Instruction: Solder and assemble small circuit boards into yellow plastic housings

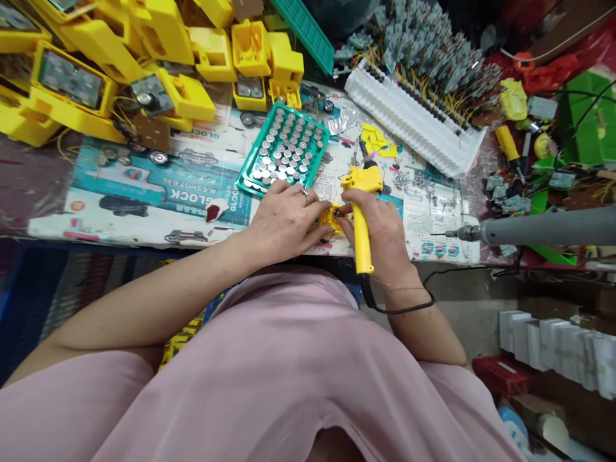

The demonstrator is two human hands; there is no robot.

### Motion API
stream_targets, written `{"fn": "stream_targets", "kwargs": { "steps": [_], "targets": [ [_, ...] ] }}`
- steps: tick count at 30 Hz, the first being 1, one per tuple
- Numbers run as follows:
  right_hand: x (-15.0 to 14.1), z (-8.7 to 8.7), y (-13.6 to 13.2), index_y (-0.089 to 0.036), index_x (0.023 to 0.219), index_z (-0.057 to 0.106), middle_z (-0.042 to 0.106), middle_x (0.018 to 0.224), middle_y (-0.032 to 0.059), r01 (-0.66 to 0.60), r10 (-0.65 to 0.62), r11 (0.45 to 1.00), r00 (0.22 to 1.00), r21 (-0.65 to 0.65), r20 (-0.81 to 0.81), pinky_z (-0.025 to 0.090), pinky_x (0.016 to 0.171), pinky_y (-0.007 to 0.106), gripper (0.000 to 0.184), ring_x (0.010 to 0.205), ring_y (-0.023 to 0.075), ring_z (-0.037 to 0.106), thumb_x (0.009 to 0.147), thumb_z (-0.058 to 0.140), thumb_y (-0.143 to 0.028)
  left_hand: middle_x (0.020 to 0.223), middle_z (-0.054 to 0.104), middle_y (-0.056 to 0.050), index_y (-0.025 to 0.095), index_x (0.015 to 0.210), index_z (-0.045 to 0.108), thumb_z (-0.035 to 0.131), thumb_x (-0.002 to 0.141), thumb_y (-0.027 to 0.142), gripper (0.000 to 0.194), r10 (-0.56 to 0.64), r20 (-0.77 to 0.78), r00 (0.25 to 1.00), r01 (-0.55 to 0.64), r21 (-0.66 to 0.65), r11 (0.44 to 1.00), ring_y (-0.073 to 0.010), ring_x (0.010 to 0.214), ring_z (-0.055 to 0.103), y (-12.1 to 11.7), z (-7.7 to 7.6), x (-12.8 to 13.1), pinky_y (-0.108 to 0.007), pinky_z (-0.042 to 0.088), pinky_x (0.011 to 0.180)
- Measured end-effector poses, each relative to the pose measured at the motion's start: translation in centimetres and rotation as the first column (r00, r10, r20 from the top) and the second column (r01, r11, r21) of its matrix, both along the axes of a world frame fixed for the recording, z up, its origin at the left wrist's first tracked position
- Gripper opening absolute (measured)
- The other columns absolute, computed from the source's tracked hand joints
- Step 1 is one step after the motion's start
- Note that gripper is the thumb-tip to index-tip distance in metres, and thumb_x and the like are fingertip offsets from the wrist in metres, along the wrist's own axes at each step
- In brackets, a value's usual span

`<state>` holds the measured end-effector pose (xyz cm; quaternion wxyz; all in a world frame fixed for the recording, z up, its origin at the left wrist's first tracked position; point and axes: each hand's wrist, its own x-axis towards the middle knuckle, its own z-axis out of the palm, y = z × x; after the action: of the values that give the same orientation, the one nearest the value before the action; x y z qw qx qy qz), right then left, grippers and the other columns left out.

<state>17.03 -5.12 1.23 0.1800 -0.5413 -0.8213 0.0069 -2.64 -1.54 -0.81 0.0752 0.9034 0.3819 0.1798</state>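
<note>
My left hand point(283, 221) rests at the table's front edge, its fingers closed on a small yellow plastic part point(330, 218). My right hand point(382, 224) holds a yellow soldering gun point(362, 240) with a black cord, its handle slanting down toward me. The right fingertips also reach the small part, by a dark, shiny bit on it. Just beyond my left hand lies a green tray point(246, 165) with many silver button cells point(289, 144). Small yellow pieces point(378, 141) lie beyond the gun's head.
Yellow plastic casings point(110, 54) crowd the back left. A white ridged foam holder point(409, 125) with wired parts stands back right, before a heap of grey modules point(428, 48). Loose screws point(414, 181) lie nearby. A grey electric screwdriver point(543, 226) juts in from the right.
</note>
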Motion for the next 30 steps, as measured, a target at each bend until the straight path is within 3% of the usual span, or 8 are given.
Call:
{"fn": "stream_targets", "kwargs": {
  "steps": [5,11,18,23,26,30],
  "targets": [
    [-0.3,0.4,-0.2,-0.023,0.122,0.056,0.071,0.090,0.0026,0.021,-0.021,1.000,0.999,-0.009,0.036,0.043,0.077,0.033,0.024,0.082,0.0198,0.063,0.100,0.048,-0.021,0.095,0.073,-0.009,0.018,0.110,0.070,0.055,0.093,0.045,0.035,0.007,-0.020,1.000,-0.008,-0.019,1.000,-0.0272,0.092,0.065,-0.1,0.2,0.4,-0.041,0.043,0.082],
    [0.4,-0.4,0.0,-0.025,0.124,0.051,0.073,0.097,0.0028,0.007,-0.020,0.997,0.985,-0.077,-0.171,0.054,0.076,0.032,0.026,0.082,0.0191,0.067,0.099,0.051,-0.032,0.096,0.074,-0.011,0.015,0.107,0.071,0.055,0.092,0.040,0.034,0.001,-0.016,1.000,-0.001,0.004,1.000,-0.0279,0.092,0.066,0.0,0.3,0.5,-0.042,0.043,0.079],
    [0.5,-1.3,-0.1,-0.027,0.122,0.050,0.075,0.095,0.0008,0.045,-0.036,0.998,0.972,0.037,-0.234,0.054,0.070,0.028,0.028,0.076,0.0163,0.068,0.095,0.056,-0.032,0.094,0.075,-0.011,0.014,0.104,0.072,0.053,0.092,0.041,0.035,-0.008,-0.012,1.000,0.009,0.054,0.999,-0.0286,0.089,0.066,0.0,0.1,0.6,-0.042,0.043,0.075],
    [0.6,-0.9,0.3,-0.026,0.123,0.052,0.075,0.093,0.0001,0.016,-0.019,1.000,0.988,-0.023,-0.151,0.051,0.071,0.029,0.028,0.078,0.0170,0.069,0.096,0.054,-0.032,0.095,0.075,-0.013,0.014,0.105,0.072,0.052,0.093,0.039,0.035,-0.013,0.003,1.000,0.013,0.052,0.999,-0.0290,0.088,0.067,0.0,0.2,0.6,-0.042,0.042,0.073],
    [0.3,-0.6,0.1,-0.024,0.120,0.057,0.076,0.091,0.0004,0.006,-0.004,0.999,0.999,0.047,-0.038,0.047,0.075,0.031,0.023,0.077,0.0171,0.068,0.098,0.054,-0.028,0.094,0.075,-0.013,0.013,0.105,0.072,0.053,0.093,0.041,0.036,-0.022,-0.006,1.000,0.022,0.054,0.998,-0.0289,0.088,0.067,0.0,0.2,0.5,-0.043,0.043,0.074],
    [-0.3,-0.6,-0.7,-0.025,0.120,0.061,0.074,0.085,0.0004,0.066,-0.077,0.986,0.995,0.151,0.067,0.039,0.079,0.034,0.022,0.075,0.0172,0.064,0.101,0.052,-0.028,0.096,0.075,-0.012,0.014,0.109,0.071,0.053,0.094,0.043,0.038,-0.011,0.018,1.000,0.010,0.019,1.000,-0.0287,0.090,0.066,-0.1,0.0,0.5,-0.043,0.043,0.078]
  ]
}}
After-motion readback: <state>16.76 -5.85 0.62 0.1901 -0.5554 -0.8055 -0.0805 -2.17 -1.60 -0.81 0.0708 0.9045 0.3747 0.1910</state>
